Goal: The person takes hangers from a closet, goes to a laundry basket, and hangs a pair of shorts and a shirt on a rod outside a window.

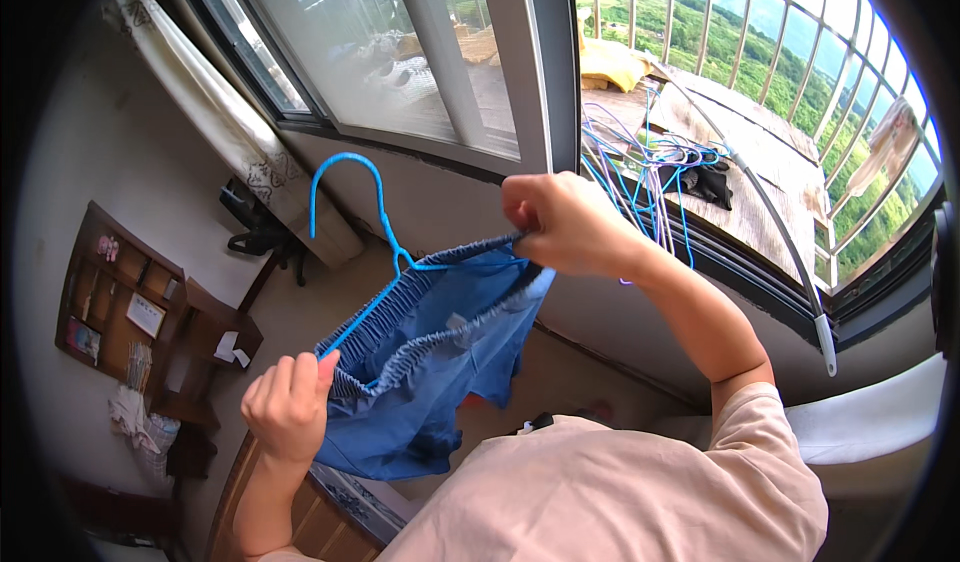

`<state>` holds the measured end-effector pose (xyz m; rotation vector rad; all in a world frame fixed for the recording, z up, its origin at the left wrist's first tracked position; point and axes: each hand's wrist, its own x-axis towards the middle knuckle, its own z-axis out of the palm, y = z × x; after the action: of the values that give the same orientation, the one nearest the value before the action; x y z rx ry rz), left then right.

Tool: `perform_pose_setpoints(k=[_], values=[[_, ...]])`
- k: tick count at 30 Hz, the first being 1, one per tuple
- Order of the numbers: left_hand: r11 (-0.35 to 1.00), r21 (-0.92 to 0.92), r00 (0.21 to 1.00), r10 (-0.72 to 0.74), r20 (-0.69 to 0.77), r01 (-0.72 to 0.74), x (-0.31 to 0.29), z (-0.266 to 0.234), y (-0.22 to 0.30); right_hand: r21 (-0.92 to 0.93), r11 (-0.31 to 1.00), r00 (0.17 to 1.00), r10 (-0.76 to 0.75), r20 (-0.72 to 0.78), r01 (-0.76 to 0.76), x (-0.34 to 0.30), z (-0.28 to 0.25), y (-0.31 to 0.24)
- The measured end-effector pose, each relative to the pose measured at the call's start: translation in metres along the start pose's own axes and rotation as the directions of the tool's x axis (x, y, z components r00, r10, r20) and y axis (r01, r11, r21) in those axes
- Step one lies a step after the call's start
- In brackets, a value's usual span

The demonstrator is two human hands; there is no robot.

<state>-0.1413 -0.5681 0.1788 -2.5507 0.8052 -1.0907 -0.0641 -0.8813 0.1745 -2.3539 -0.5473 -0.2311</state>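
Note:
Blue elastic-waist shorts [415, 402] hang between my hands, the gathered waistband spread wide. A bright blue clothes hanger [383, 202] sits inside the waist opening, its hook pointing up and its arms reaching toward both sides. My left hand [290, 402] is closed at the near left end of the waistband, beside the hanger's lower arm. At the far right end, my right hand [570, 222] pinches the waistband, where the hanger's other arm goes out of sight. The hanger's two tips are hidden by fingers and cloth.
An open sliding window [560, 72] lies ahead. Several loose hangers [660, 162] are heaped on the boards [780, 192] outside, within a barred cage. A long pole [750, 177] slants across the sill. Far left stand a wooden shelf unit [120, 302], an office chair [262, 232] and a curtain [215, 102].

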Motion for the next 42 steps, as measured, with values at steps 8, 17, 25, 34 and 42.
perform_pose_setpoints(k=[8,17,25,34,42], values=[[0.675,-0.590,0.836,-0.548,0.002,0.444,0.003,0.000,-0.019,-0.306,0.861,0.819,-0.491,-0.296,0.406,0.000,-0.007,0.022],[0.817,-0.441,0.903,-0.428,-0.031,0.372,-0.006,0.014,-0.067,-0.039,0.800,0.800,-0.600,-0.029,0.598,-0.026,0.028,0.032],[0.633,-0.704,0.946,-0.231,0.226,0.323,0.013,0.036,-0.085,0.504,0.832,0.906,-0.372,0.200,0.230,-0.011,0.019,0.004],[0.730,-0.501,0.886,-0.387,0.257,0.464,-0.010,0.030,-0.061,0.707,0.701,0.992,0.129,0.013,-0.100,-0.021,0.018,0.025],[0.114,-0.893,0.732,-0.623,0.277,0.436,-0.026,0.046,-0.082,0.279,0.954,0.884,0.034,-0.466,0.111,-0.015,0.001,0.016]])
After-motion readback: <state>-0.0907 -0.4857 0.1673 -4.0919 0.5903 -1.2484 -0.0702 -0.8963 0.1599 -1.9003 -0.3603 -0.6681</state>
